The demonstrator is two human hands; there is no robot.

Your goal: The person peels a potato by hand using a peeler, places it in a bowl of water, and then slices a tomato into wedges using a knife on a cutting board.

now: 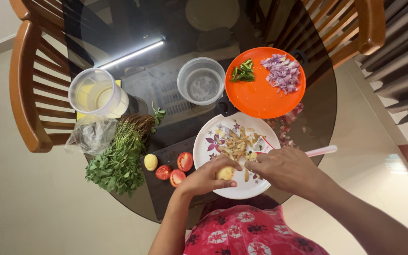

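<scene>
My left hand [206, 178] grips a small yellowish potato [225, 173] over the near edge of a white flowered plate [213, 137]. My right hand [286, 169] is closed on a peeler with a pink handle [322, 150], its working end against the potato. A heap of pale peelings [238, 144] lies in the middle of the plate. The peeler's blade is hidden by my fingers.
On the round glass table: an orange plate [260, 97] with chopped purple onion [283, 72] and green chilli [243, 71], two clear tubs [201, 80] [95, 92], leafy greens [119, 163], a plastic bag [92, 134], three tomato pieces [175, 170], another small potato [150, 162]. Wooden chairs [24, 85] surround it.
</scene>
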